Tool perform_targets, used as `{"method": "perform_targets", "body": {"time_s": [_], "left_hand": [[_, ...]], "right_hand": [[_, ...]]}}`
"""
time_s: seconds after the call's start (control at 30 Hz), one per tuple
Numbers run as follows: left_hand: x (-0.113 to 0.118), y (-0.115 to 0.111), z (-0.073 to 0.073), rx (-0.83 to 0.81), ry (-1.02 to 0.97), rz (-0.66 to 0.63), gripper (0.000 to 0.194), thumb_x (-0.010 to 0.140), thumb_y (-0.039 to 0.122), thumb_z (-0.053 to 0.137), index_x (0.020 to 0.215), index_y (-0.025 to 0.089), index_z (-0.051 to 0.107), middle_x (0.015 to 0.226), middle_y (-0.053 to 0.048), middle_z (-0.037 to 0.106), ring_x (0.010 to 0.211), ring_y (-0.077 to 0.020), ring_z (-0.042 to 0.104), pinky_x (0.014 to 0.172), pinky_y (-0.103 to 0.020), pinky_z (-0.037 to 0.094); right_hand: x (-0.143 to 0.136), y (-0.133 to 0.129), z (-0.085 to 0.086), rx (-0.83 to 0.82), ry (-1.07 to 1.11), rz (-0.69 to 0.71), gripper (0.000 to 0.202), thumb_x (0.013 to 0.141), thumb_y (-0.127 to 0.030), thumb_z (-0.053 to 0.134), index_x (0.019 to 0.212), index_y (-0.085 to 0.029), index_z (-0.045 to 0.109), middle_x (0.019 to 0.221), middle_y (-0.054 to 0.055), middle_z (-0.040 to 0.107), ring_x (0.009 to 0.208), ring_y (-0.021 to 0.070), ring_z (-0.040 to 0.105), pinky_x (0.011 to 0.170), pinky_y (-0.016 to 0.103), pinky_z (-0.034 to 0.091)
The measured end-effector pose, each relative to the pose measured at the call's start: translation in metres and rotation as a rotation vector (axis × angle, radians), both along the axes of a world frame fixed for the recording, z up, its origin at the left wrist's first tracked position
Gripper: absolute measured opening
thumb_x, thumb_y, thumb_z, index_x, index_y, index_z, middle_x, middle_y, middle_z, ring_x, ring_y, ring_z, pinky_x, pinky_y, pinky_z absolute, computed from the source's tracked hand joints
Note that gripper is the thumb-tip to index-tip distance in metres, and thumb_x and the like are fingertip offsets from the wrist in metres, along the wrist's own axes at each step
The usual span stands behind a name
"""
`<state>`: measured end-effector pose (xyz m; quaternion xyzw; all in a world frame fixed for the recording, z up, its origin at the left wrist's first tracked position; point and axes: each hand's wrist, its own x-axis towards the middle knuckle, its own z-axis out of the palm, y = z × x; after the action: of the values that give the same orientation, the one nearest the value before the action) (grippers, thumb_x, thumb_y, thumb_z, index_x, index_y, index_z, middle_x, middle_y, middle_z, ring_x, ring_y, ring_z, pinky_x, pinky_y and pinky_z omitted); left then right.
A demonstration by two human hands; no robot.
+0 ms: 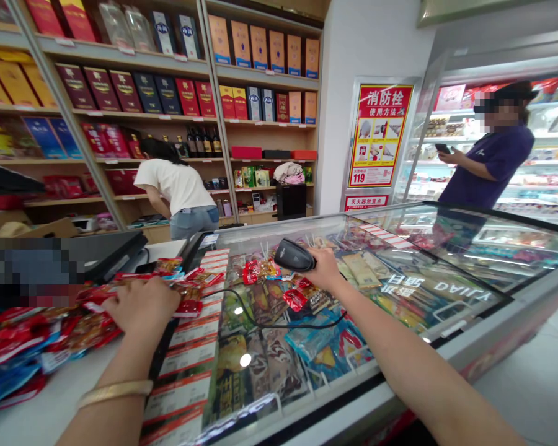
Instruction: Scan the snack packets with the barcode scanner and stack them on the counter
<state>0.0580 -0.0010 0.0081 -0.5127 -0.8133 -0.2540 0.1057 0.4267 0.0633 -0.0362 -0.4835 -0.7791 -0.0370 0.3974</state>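
Observation:
My right hand (326,267) is closed around the handle of a black barcode scanner (294,255), held above the freezer's glass top. A black cable (270,324) loops across the glass below it. Small red snack packets (296,300) lie beneath and beside the scanner. At the left, my left hand (144,302) is palm down on a pile of red and blue snack packets (23,337), its fingers curled over some of them; the fingertips are hidden. A red packet (188,305) shows at that hand's right side.
A glass-topped freezer (260,371) with packaged goods fills the middle; price labels (186,353) line its left side. A dark counter device (116,254) stands at the left. One person (179,186) bends at the shelves (158,114); another (493,148) stands right, holding a phone.

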Motion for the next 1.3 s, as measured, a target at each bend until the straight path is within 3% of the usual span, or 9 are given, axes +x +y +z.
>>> {"method": "perform_targets", "body": {"time_s": [0.1, 0.2, 0.33, 0.53, 0.7, 0.83, 1.03, 1.13, 1.3], "left_hand": [[0.006, -0.003, 0.001, -0.120, 0.111, 0.106, 0.027, 0.075, 0.025, 0.057, 0.089, 0.010, 0.074, 0.119, -0.030, 0.066, 0.121, -0.0480, 0.055, 0.095, -0.064, 0.039], [0.019, -0.008, 0.006, -0.026, 0.172, 0.056, 0.035, 0.083, 0.028, 0.053, 0.102, 0.008, 0.075, 0.122, -0.031, 0.064, 0.123, -0.0482, 0.053, 0.097, -0.065, 0.039], [0.044, 0.002, 0.000, 0.154, 0.205, -0.167, 0.040, 0.086, 0.030, 0.052, 0.116, 0.013, 0.072, 0.123, -0.025, 0.065, 0.123, -0.0428, 0.055, 0.100, -0.060, 0.042], [0.096, 0.044, -0.032, -0.081, 0.244, -0.648, 0.049, 0.084, 0.027, 0.057, 0.132, 0.021, 0.062, 0.138, -0.013, 0.063, 0.130, -0.0290, 0.057, 0.111, -0.045, 0.042], [0.118, 0.063, -0.045, -0.237, 0.193, -0.660, 0.058, 0.084, 0.023, 0.059, 0.142, 0.017, 0.053, 0.146, -0.019, 0.057, 0.132, -0.0293, 0.057, 0.110, -0.043, 0.042], [0.119, 0.063, -0.048, -0.257, 0.144, -0.625, 0.048, 0.083, 0.020, 0.059, 0.131, 0.017, 0.061, 0.126, -0.019, 0.069, 0.115, -0.0298, 0.067, 0.098, -0.040, 0.049], [0.104, 0.046, -0.045, -0.158, -0.060, -0.571, 0.019, 0.084, 0.024, 0.053, 0.090, 0.019, 0.071, 0.090, -0.015, 0.075, 0.090, -0.0286, 0.072, 0.085, -0.038, 0.052], [0.090, 0.039, -0.040, -0.047, -0.242, -0.545, 0.025, 0.088, 0.028, 0.045, 0.085, 0.019, 0.068, 0.076, -0.010, 0.072, 0.081, -0.0258, 0.071, 0.079, -0.037, 0.054], [0.072, 0.024, -0.035, 0.166, -0.702, -0.581, 0.039, 0.091, 0.045, 0.034, 0.096, 0.019, 0.063, 0.079, -0.006, 0.071, 0.075, -0.0215, 0.070, 0.072, -0.038, 0.059]], "right_hand": [[0.001, 0.001, -0.001, -0.012, -0.001, -0.005, 0.027, 0.071, -0.040, 0.077, 0.090, -0.022, 0.073, 0.089, 0.006, 0.076, 0.088, 0.0258, 0.068, 0.079, 0.034, 0.036], [0.001, 0.001, -0.001, -0.026, 0.012, -0.022, 0.030, 0.071, -0.039, 0.078, 0.095, -0.022, 0.074, 0.090, 0.006, 0.076, 0.089, 0.0266, 0.068, 0.080, 0.034, 0.036], [0.003, 0.001, 0.000, -0.030, 0.025, -0.041, 0.036, 0.070, -0.037, 0.079, 0.102, -0.023, 0.075, 0.096, 0.006, 0.077, 0.093, 0.0272, 0.068, 0.082, 0.034, 0.038], [0.003, 0.002, 0.001, -0.030, 0.007, -0.057, 0.031, 0.072, -0.039, 0.076, 0.098, -0.022, 0.074, 0.093, 0.006, 0.076, 0.091, 0.0256, 0.067, 0.081, 0.033, 0.039], [0.002, 0.002, 0.001, -0.049, -0.002, -0.056, 0.026, 0.072, -0.037, 0.076, 0.093, -0.022, 0.073, 0.092, 0.006, 0.076, 0.090, 0.0260, 0.067, 0.081, 0.034, 0.039], [0.000, 0.002, 0.000, -0.033, 0.005, -0.053, 0.028, 0.071, -0.036, 0.076, 0.096, -0.023, 0.074, 0.095, 0.006, 0.077, 0.092, 0.0268, 0.067, 0.081, 0.035, 0.038], [-0.001, 0.000, 0.000, -0.034, 0.001, -0.059, 0.024, 0.073, -0.039, 0.076, 0.091, -0.022, 0.073, 0.093, 0.006, 0.076, 0.091, 0.0256, 0.067, 0.081, 0.034, 0.037], [-0.002, -0.002, 0.002, -0.042, 0.019, -0.068, 0.027, 0.072, -0.039, 0.077, 0.093, -0.022, 0.073, 0.097, 0.006, 0.076, 0.093, 0.0260, 0.067, 0.082, 0.034, 0.037], [-0.002, -0.002, 0.003, -0.027, 0.048, -0.045, 0.028, 0.070, -0.037, 0.077, 0.094, -0.023, 0.073, 0.101, 0.006, 0.077, 0.094, 0.0259, 0.067, 0.082, 0.034, 0.035]]}}
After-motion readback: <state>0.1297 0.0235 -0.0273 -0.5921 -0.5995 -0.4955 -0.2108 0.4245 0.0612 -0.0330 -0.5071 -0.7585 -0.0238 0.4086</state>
